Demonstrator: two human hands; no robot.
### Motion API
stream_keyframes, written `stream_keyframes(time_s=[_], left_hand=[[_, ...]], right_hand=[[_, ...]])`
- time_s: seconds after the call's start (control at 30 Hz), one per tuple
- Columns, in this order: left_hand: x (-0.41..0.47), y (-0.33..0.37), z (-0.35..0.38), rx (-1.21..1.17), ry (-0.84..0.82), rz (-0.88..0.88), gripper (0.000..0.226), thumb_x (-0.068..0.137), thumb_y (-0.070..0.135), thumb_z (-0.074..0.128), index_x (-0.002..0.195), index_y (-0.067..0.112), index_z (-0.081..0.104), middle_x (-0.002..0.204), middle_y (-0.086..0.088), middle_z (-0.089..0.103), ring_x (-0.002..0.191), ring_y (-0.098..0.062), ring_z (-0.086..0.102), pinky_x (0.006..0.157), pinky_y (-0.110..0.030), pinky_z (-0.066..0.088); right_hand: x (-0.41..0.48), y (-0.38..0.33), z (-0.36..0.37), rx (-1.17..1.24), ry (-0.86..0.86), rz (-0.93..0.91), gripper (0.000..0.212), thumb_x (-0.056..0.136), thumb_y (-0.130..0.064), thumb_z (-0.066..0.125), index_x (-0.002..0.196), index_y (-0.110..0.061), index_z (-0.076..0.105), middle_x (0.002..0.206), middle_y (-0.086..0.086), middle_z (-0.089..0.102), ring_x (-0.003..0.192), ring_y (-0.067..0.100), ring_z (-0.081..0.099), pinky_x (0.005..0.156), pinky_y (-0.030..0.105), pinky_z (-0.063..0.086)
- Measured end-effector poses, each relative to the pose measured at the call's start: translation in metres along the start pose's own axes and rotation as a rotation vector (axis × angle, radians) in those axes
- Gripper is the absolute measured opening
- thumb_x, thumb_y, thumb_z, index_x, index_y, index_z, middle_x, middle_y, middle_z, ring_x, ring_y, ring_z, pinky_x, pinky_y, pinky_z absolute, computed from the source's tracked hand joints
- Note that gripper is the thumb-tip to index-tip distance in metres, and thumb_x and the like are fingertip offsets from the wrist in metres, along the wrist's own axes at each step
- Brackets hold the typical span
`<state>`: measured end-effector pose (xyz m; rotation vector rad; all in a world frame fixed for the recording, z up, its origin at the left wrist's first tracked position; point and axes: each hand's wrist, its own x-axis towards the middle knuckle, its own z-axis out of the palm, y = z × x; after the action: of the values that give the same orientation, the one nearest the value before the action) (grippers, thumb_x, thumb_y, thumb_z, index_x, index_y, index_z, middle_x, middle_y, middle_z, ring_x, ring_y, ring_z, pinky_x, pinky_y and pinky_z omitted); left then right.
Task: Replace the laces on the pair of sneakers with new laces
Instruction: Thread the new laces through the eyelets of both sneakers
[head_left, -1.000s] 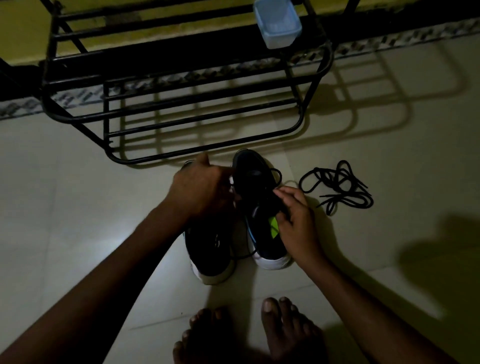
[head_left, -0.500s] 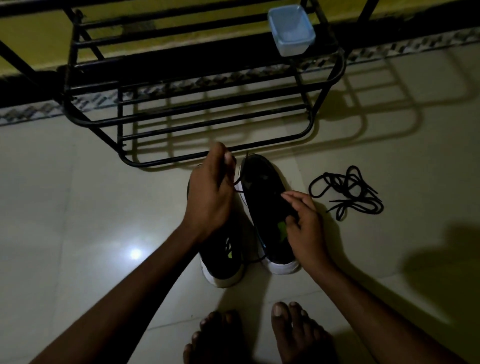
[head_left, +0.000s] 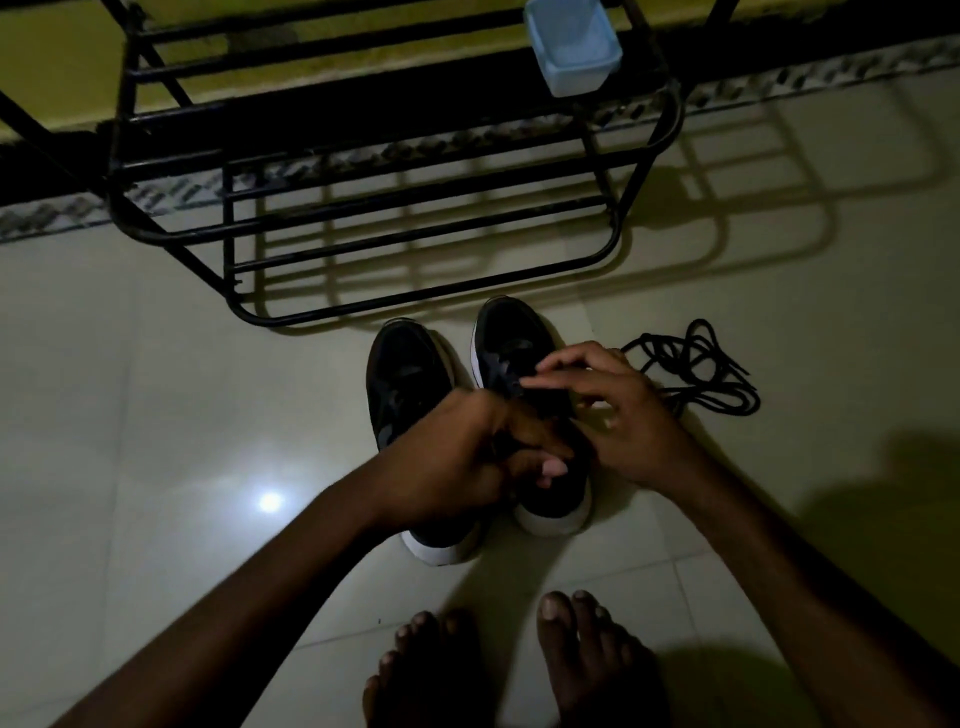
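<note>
Two black sneakers with white soles stand side by side on the tiled floor, the left sneaker (head_left: 405, 374) and the right sneaker (head_left: 511, 332), toes pointing away from me. Both hands work over the right sneaker. My left hand (head_left: 457, 462) is curled above its tongue and grips what looks like its dark lace; the lighting is too dim to follow the lace. My right hand (head_left: 618, 415) pinches the lace near the eyelets with thumb and forefinger, the other fingers spread. A bundle of loose black laces (head_left: 696, 374) lies on the floor right of the shoes.
A black metal shoe rack (head_left: 415, 223) stands just beyond the sneakers against the wall. A pale blue plastic container (head_left: 574, 47) sits on its upper right. My bare feet (head_left: 587, 654) are at the near edge. Bare floor tiles (head_left: 156, 415) extend to the left.
My left hand came back from the toe end and crossed over to the right sneaker's tongue. My right hand moved up toward the eyelets. The left sneaker is now uncovered.
</note>
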<state>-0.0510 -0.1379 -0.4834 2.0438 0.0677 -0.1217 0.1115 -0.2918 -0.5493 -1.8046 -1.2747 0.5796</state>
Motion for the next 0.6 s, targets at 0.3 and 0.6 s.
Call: stream_keyframes(time_s=[0.3, 0.6], left_hand=[[-0.009, -0.018, 0.015, 0.386, 0.282, -0.291, 0.030, 0.098, 0.040, 0.057, 0.093, 0.014, 0.071, 0.078, -0.002, 0.070, 0.070, -0.018, 0.067, 0.064, -0.042, 0.057], [0.007, -0.007, 0.040, 0.362, 0.154, -0.629, 0.024, 0.083, 0.039, 0.078, 0.082, 0.019, 0.063, 0.073, 0.000, 0.062, 0.065, -0.018, 0.062, 0.055, -0.030, 0.050]], right_hand=[[-0.012, -0.002, -0.017, -0.001, -0.149, -0.102, 0.034, 0.074, 0.012, 0.063, 0.096, -0.007, 0.080, 0.103, 0.002, 0.075, 0.097, 0.010, 0.071, 0.086, 0.024, 0.057], [-0.016, 0.004, -0.006, -0.236, -0.180, -0.209, 0.040, 0.068, -0.007, 0.043, 0.086, -0.007, 0.078, 0.089, 0.000, 0.075, 0.093, 0.018, 0.066, 0.071, 0.036, 0.058]])
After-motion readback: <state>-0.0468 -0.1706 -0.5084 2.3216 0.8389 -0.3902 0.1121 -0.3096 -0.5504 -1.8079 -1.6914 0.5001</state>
